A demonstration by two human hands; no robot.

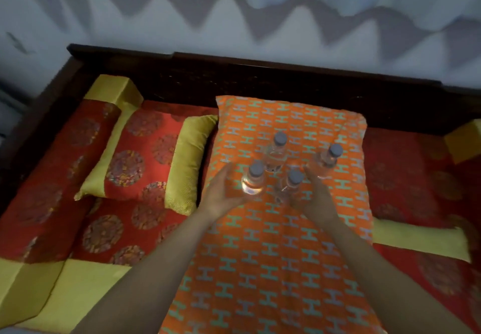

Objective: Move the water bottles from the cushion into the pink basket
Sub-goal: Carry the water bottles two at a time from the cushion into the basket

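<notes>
Several clear water bottles with grey caps stand upright on an orange cushion [273, 255] patterned with teal H shapes. My left hand [223, 193] is cupped against the left side of the front-left bottle [253, 180], fingers stretched out and not wrapped round it. My right hand [316, 195] sits just right of the front-right bottle [290, 185], its fingers pointing up between that bottle and the far-right bottle [326, 160]. Another bottle [276, 151] stands behind them. No pink basket is in view.
The cushion lies on a dark wooden daybed [234, 73] with red and gold padding. A red and gold pillow [145, 162] lies to the left, a bolster [52, 177] further left, and a gold cushion edge [416, 240] to the right. A pale curtain hangs behind.
</notes>
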